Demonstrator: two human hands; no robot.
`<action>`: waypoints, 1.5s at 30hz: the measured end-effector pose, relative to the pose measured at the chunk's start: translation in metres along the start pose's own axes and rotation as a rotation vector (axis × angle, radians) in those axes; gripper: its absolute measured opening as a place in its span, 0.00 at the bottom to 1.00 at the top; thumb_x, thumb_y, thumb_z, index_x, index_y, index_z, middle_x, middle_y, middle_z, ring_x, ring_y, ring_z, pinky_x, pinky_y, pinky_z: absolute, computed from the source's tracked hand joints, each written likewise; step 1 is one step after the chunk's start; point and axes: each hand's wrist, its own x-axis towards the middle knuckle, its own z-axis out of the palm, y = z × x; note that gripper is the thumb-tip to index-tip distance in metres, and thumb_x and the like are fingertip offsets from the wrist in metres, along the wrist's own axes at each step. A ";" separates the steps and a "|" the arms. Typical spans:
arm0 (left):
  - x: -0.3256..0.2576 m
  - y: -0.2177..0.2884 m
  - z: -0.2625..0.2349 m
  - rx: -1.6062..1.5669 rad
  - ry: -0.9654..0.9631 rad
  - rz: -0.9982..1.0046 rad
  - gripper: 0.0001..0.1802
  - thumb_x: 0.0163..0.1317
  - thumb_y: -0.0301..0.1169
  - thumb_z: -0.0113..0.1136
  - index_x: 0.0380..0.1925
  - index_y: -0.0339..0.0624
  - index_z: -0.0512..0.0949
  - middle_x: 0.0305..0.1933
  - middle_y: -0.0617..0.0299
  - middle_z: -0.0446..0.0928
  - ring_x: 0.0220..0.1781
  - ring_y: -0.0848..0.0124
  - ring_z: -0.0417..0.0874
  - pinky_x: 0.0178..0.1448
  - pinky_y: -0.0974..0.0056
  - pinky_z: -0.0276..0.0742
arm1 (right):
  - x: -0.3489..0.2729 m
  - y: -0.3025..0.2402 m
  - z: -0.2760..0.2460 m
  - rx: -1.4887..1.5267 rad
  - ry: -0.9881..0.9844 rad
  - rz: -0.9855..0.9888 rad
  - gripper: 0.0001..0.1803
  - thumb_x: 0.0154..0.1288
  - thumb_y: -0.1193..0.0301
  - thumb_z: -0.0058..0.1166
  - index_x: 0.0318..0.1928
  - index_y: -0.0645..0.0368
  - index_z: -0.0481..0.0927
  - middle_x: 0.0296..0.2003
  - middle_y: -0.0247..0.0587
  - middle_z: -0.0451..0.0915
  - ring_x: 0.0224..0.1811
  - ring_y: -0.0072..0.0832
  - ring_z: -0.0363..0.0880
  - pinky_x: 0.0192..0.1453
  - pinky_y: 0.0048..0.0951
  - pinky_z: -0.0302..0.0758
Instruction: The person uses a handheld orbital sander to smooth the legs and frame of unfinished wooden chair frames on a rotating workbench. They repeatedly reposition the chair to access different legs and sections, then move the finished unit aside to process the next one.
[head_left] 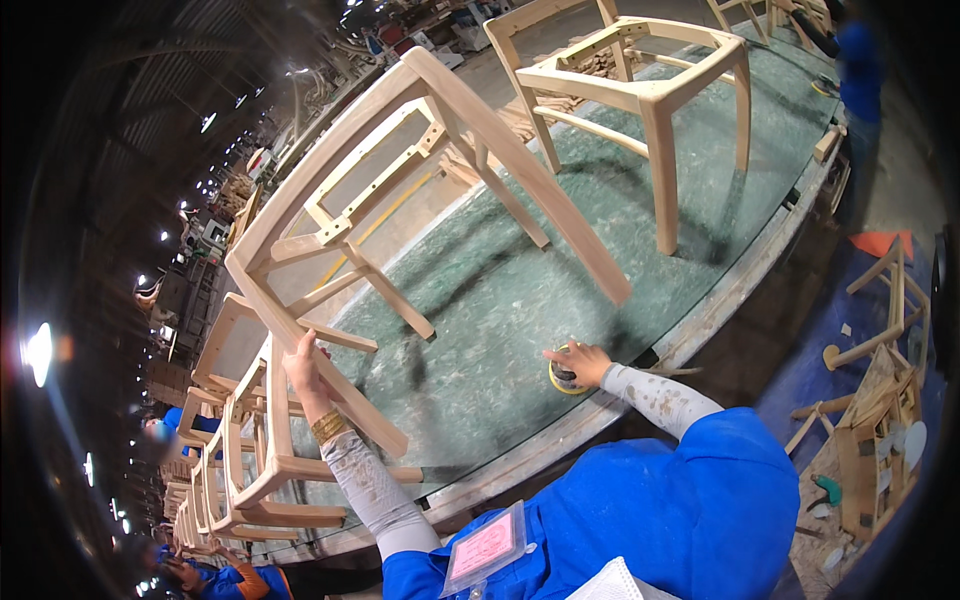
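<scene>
A bare wooden chair frame [520, 165] stands tilted in front of me on a green work surface [480, 370]. My left hand [306, 372] is wrapped round one of its long legs, at the left. Lower right of the frame, my right hand [582, 364] rests over a round, dark palm sander [565, 378] with a yellow rim, near the surface's front edge. The hand's fingers curl over its top and partly hide it. The sander sits apart from the chair frame.
Another wooden chair frame [660, 100] stands upright farther right. More chair frames [270, 465] line up at the left. A person in blue [860, 70] is at the far right, others at lower left. Wooden parts [870, 440] lie below the surface at right.
</scene>
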 end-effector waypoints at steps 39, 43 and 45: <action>0.033 -0.004 -0.004 0.129 0.027 0.016 0.16 0.51 0.33 0.63 0.37 0.37 0.72 0.22 0.61 0.72 0.16 0.71 0.73 0.20 0.68 0.70 | -0.141 -0.007 -0.246 0.363 0.825 0.231 0.35 0.43 0.71 0.68 0.56 0.41 0.70 0.37 0.48 0.71 0.38 0.47 0.76 0.44 0.39 0.75; 0.032 -0.001 0.000 0.086 0.029 -0.016 0.16 0.50 0.34 0.64 0.36 0.38 0.72 0.22 0.61 0.72 0.18 0.71 0.73 0.21 0.68 0.71 | -0.129 -0.010 -0.255 0.326 0.802 0.234 0.38 0.43 0.70 0.68 0.58 0.39 0.69 0.38 0.46 0.70 0.37 0.46 0.77 0.43 0.41 0.75; 0.031 -0.001 -0.003 0.104 0.000 0.003 0.16 0.50 0.34 0.64 0.36 0.39 0.72 0.22 0.62 0.71 0.18 0.71 0.73 0.21 0.68 0.71 | -0.138 -0.012 -0.245 0.331 0.829 0.220 0.37 0.44 0.71 0.68 0.58 0.39 0.69 0.36 0.46 0.69 0.36 0.46 0.76 0.41 0.42 0.74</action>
